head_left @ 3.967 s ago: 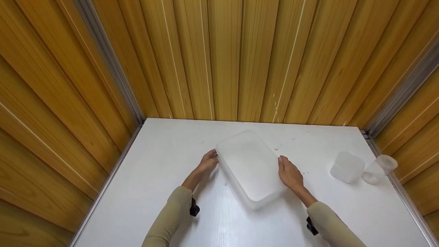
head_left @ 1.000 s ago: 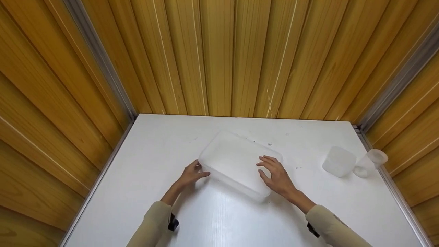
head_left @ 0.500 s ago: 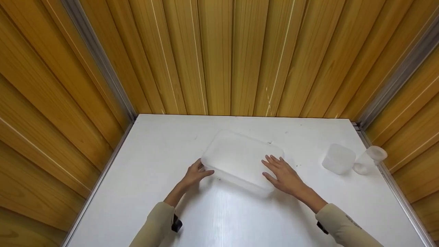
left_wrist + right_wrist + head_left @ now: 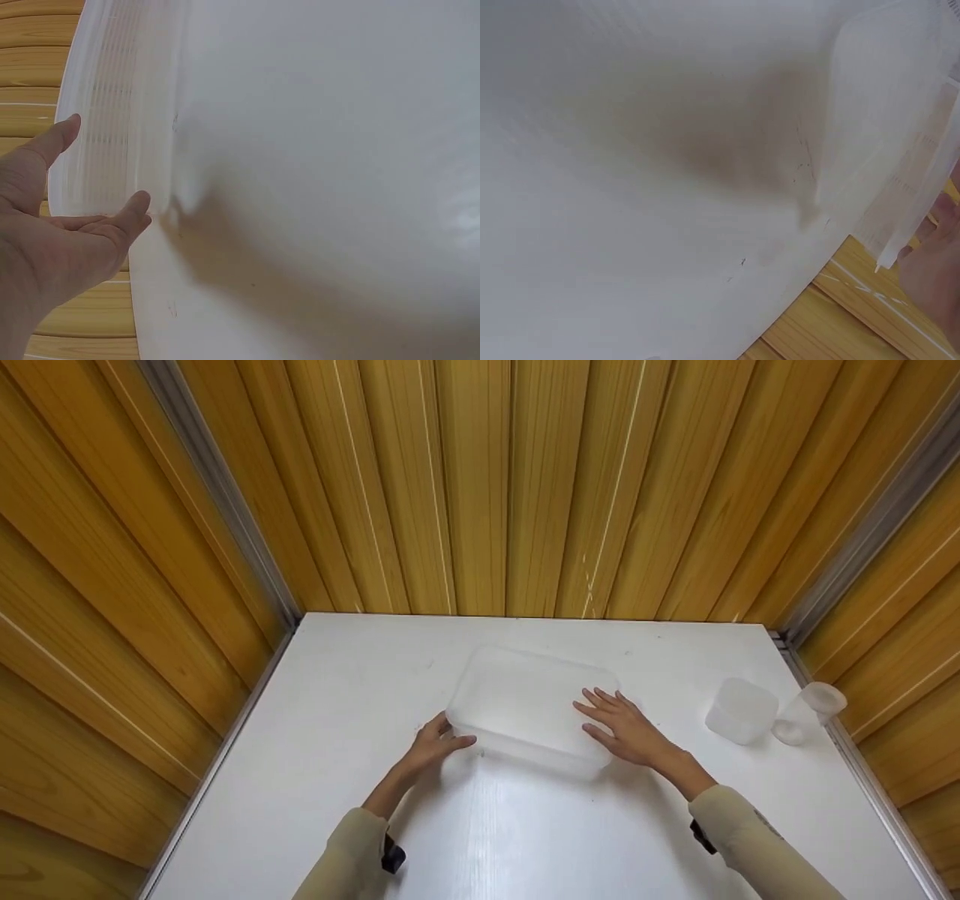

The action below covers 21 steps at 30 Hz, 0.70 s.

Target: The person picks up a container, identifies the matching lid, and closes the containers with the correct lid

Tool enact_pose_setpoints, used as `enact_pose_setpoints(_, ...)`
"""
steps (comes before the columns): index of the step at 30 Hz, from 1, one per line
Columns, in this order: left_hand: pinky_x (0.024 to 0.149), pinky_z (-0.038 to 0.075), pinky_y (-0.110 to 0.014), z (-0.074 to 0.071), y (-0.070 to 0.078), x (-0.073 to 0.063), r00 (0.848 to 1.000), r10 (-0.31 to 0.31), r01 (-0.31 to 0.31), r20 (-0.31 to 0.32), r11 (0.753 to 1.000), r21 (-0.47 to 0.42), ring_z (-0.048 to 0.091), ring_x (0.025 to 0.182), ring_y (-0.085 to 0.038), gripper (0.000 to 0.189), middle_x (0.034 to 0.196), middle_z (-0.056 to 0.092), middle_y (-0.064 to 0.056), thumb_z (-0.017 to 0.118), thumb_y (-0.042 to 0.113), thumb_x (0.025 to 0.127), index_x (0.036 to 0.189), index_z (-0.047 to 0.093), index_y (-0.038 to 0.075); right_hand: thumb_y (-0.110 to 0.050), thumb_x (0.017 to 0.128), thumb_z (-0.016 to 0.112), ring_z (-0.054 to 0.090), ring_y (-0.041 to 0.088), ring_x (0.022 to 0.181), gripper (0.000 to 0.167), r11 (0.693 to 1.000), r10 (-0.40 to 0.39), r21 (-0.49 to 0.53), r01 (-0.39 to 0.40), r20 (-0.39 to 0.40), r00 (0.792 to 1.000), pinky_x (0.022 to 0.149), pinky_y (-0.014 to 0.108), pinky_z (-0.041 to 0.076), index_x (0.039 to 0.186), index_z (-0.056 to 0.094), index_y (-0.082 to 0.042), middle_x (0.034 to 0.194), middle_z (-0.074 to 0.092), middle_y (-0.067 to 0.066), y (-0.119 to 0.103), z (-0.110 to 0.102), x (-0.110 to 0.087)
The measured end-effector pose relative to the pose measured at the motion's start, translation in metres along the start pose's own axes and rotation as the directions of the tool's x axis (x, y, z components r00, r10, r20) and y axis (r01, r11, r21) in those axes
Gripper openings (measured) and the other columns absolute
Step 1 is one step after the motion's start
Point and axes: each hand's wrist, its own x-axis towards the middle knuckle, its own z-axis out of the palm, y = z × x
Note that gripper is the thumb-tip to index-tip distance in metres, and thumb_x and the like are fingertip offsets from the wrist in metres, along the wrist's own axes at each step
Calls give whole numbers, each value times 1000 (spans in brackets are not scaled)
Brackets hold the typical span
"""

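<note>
A frosted, translucent rectangular plastic box (image 4: pixel 517 697) sits at the middle of the table in the head view. At its near left corner is my left hand (image 4: pixel 435 744), thumb stretched along the front side and fingers against the left end. The left wrist view shows that hand (image 4: pixel 64 240) spread at the box's ribbed wall (image 4: pixel 112 112), its fingertips at the bottom corner. Over the right end of the top lies my right hand (image 4: pixel 630 731) with fingers spread. In the right wrist view, the box's edge (image 4: pixel 919 202) partly hides that hand (image 4: pixel 934 259).
A squarish translucent container (image 4: pixel 741 712) and a clear cylindrical container (image 4: pixel 808 712) stand close together near the right edge of the white table (image 4: pixel 360 675). Wood-patterned panels (image 4: pixel 480 495) rise behind and along both sides.
Since the first frame the box has turned so its long side lies more across the table. My right hand has gone from its side onto the top; recently the box turned slightly further.
</note>
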Motion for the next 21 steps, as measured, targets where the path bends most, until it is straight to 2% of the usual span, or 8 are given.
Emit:
enact_pose_setpoints(3,126,17,-63,-1,0,-1,1000,-4,4,-8,1000,4,28,154,-43,83,160,40,-23,74,28,93,158,31,1,-32,105,57,37,44,149,49,1000,9,-5,-8,20,1000,121,68,23,148,55,-9,159,43,21,-3,-2,-1)
enact_pose_setpoints(6,124,22,-64,-2,-2,-3,999,-33,33,-2,999,-1,25,153,-47,92,163,33,-24,77,30,91,161,24,3,-34,105,57,39,45,147,49,1000,7,3,-7,29,1000,119,68,25,146,56,-8,157,45,23,-7,-5,-4)
enact_pose_setpoints(9,122,26,-63,-1,-5,-4,998,-56,56,-22,998,-5,23,153,-50,103,166,25,-26,82,29,87,162,16,4,-32,104,58,44,46,144,48,1000,-12,12,12,8,1000,118,68,29,144,58,-6,153,49,25,-10,-8,-9)
enact_pose_setpoints(14,123,25,-63,7,-7,5,997,-20,22,-78,999,34,20,153,-53,115,168,16,-29,87,19,82,163,7,2,-29,102,61,48,45,141,47,1000,3,-7,-3,-52,999,116,67,32,143,59,-5,150,53,25,-7,-19,-25)
enact_pose_setpoints(21,122,29,-61,13,-3,16,993,18,-8,-117,996,85,24,151,-55,118,168,14,-30,90,17,78,162,8,1,-25,100,65,49,46,140,47,998,55,-30,-59,-112,992,115,67,32,142,60,-5,148,54,25,4,-34,-52)
